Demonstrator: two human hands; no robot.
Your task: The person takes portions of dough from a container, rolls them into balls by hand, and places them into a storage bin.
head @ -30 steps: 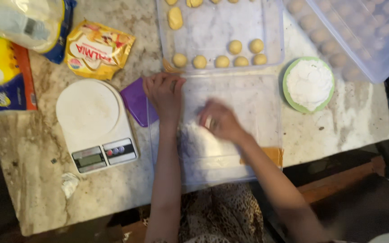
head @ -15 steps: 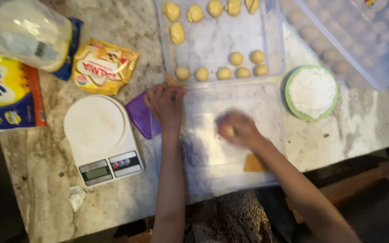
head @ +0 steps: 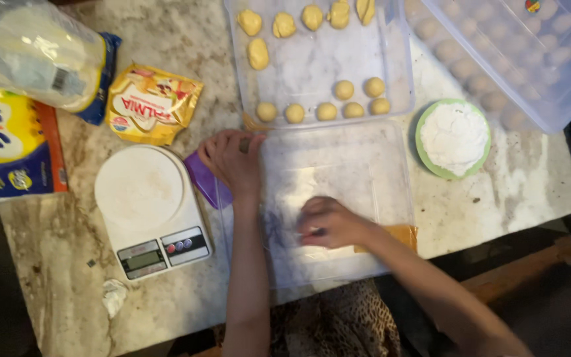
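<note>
At the top left corner lies a clear plastic bag (head: 31, 49) of white powder with a blue end and a small white barcode label (head: 67, 80) on it. Below it, at the left edge, stands a yellow, blue and orange package (head: 11, 149). Right of these 2 lies a flat golden-yellow pouch (head: 150, 102) (its label is red and white). The white kitchen scale (head: 147, 205) has 1 small grey screen (head: 141, 260) on its front edge.
</note>
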